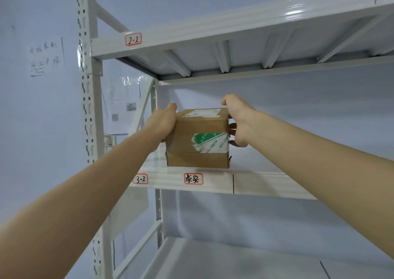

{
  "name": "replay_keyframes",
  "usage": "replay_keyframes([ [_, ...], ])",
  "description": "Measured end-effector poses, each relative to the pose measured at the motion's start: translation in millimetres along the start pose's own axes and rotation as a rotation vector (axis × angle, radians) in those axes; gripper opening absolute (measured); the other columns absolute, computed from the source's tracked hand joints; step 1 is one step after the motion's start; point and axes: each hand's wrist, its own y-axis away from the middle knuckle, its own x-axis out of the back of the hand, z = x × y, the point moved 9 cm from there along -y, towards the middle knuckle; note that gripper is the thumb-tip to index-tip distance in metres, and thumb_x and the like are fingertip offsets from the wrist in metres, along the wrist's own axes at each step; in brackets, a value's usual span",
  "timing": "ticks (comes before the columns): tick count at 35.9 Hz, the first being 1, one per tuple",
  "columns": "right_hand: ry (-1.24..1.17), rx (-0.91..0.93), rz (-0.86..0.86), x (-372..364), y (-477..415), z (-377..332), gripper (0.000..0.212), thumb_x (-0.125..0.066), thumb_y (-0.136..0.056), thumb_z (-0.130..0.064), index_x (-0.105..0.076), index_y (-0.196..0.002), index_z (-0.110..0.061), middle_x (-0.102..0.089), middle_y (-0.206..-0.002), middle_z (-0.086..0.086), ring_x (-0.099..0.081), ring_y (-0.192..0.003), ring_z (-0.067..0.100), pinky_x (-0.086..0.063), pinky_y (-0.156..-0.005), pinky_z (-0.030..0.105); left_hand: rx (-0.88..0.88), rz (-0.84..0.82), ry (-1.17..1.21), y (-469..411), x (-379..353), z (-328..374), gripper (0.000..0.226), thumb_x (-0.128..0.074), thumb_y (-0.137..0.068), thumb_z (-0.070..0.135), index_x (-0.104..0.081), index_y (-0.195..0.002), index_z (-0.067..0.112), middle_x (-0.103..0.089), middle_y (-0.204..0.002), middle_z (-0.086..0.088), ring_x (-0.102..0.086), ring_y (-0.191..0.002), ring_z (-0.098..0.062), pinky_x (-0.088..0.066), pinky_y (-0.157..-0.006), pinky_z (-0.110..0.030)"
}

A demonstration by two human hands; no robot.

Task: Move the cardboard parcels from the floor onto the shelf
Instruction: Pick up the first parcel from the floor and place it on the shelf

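Cardboard parcel [197, 138]: brown box sitting on the white metal shelf [266, 181], right at the front lip, near the left upright [89, 116]. Looks set down already, bottom edge seems flat on the deck.
Left hand [163, 123]: clamped flat on the box's left side, thumb over the top corner. Fingers mostly hidden behind the box, so how far they wrap, can't tell.
Right hand [237, 121]: pressed on the right side, fingers curled round the back edge, thumb up top. So both hands have hold of the parcel, squeezing it between them.
Head view, rest of rack: the tier above and the one below look bare as far as the frame shows. Floor and any other parcels aren't in shot.
What could go wrong: box is basically flush with the front edge, so if the hands let go now a bump could tip it off. Probably wants a shove further back. Pushing unevenly could also skew it toward the upright.
Writing: red-bordered tag "3-2" [140, 179] on this shelf's beam, a second tag [193, 178] beside it with two handwritten Chinese characters, and "2-2" [133, 39] on the beam above.
Parcel markings: green-and-white printed tape [210, 142] on the front, text too small to read; shipping label [202, 112] on top, also unreadable.
Wall: scribbled handwriting [45, 58] left of the rack, not legible.
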Motion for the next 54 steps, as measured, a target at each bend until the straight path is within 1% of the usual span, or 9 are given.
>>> replay_keyframes([
  [26,0.002,-0.035,0.114,-8.8,-51.3,35.2,0.024,-0.033,-0.098,-0.015,-0.039,-0.074,-0.014,-0.043,-0.070,0.004,-0.044,-0.058,0.015,-0.038,-0.057,0.026,0.055,-0.040,0.024,-42.1,-30.7,-43.5,0.048,-0.026,-0.096,0.040,-0.046,-0.128,0.010,-0.056,-0.119,-0.015,-0.054,-0.110,-0.031,-0.047,-0.097,-0.047],
  [33,0.020,0.103,0.224,13.0,-30.8,27.7,0.039,-0.033,-0.097,-0.010,-0.049,-0.132,-0.005,-0.055,-0.100,0.001,-0.046,-0.071,0.012,-0.044,-0.084,0.031,-0.252,0.225,-0.168,-15.7,-11.3,-8.7,0.028,-0.035,-0.089,0.026,-0.037,-0.064,0.013,-0.043,-0.065,-0.004,-0.043,-0.066,-0.028,-0.035,-0.061,-0.033],
  [37,0.039,0.151,0.222,22.6,-11.2,25.7,0.036,-0.032,-0.095,-0.009,-0.053,-0.124,-0.006,-0.041,-0.076,0.000,-0.035,-0.060,0.012,-0.036,-0.070,0.030,-0.323,0.278,-0.234,20.5,-12.2,12.9,0.021,-0.037,-0.086,0.025,-0.044,-0.068,0.015,-0.057,-0.079,-0.012,-0.057,-0.090,-0.040,-0.044,-0.071,-0.040],
  [41,0.023,0.115,0.178,38.3,18.3,32.5,0.018,-0.032,-0.096,-0.011,-0.049,-0.100,-0.013,-0.038,-0.072,-0.003,-0.035,-0.060,0.011,-0.038,-0.070,0.029,-0.263,0.291,-0.487,62.7,-24.6,25.8,0.040,-0.036,-0.092,0.030,-0.054,-0.120,0.007,-0.051,-0.134,-0.018,-0.037,-0.130,-0.036,-0.028,-0.104,-0.048],
  [44,0.014,0.077,0.135,56.1,41.8,40.3,0.017,-0.033,-0.099,-0.014,-0.046,-0.087,-0.015,-0.038,-0.072,-0.005,-0.036,-0.061,0.010,-0.043,-0.073,0.027,-0.231,0.234,-0.574,91.4,-40.1,30.7,0.046,-0.033,-0.092,0.031,-0.049,-0.128,0.007,-0.047,-0.139,-0.018,-0.035,-0.132,-0.036,-0.027,-0.106,-0.049],
  [46,0.026,0.067,0.105,72.2,56.0,46.0,0.024,-0.034,-0.100,-0.018,-0.011,-0.100,-0.015,-0.038,-0.072,-0.004,-0.040,-0.065,0.012,-0.046,-0.091,0.032,-0.220,0.215,-0.578,110.1,-49.1,34.9,0.048,-0.030,-0.093,0.033,-0.050,-0.128,0.006,-0.049,-0.138,-0.018,-0.038,-0.129,-0.037,-0.031,-0.106,-0.051],
  [48,0.002,0.053,0.070,90.1,68.1,51.1,0.009,-0.034,-0.100,-0.022,-0.035,-0.092,-0.018,-0.038,-0.075,-0.004,-0.045,-0.081,0.017,-0.042,-0.101,0.037,-0.204,0.192,-0.564,130.0,-58.8,40.8,0.053,-0.028,-0.092,0.037,-0.052,-0.126,0.005,-0.050,-0.136,-0.018,-0.044,-0.124,-0.038,-0.037,-0.103,-0.053],
  [51,0.017,0.032,0.022,118.9,83.1,66.1,0.031,-0.034,-0.100,-0.024,-0.052,-0.122,-0.012,-0.036,-0.076,-0.002,-0.040,-0.090,0.019,-0.041,-0.105,0.038,-0.186,0.146,-0.528,161.5,-76.1,48.4,0.064,-0.026,-0.082,0.044,-0.057,-0.119,0.002,-0.057,-0.127,-0.020,-0.054,-0.112,-0.041,-0.046,-0.093,-0.054],
  [54,0.013,0.004,0.011,147.1,97.4,83.3,0.036,-0.035,-0.098,-0.024,-0.050,-0.126,-0.008,-0.034,-0.079,0.000,-0.035,-0.087,0.020,-0.041,-0.084,0.028,-0.170,0.099,-0.521,192.1,-96.9,49.0,0.055,-0.032,-0.087,0.040,-0.055,-0.116,-0.001,-0.057,-0.123,-0.021,-0.055,-0.109,-0.042,-0.046,-0.090,-0.049],
])
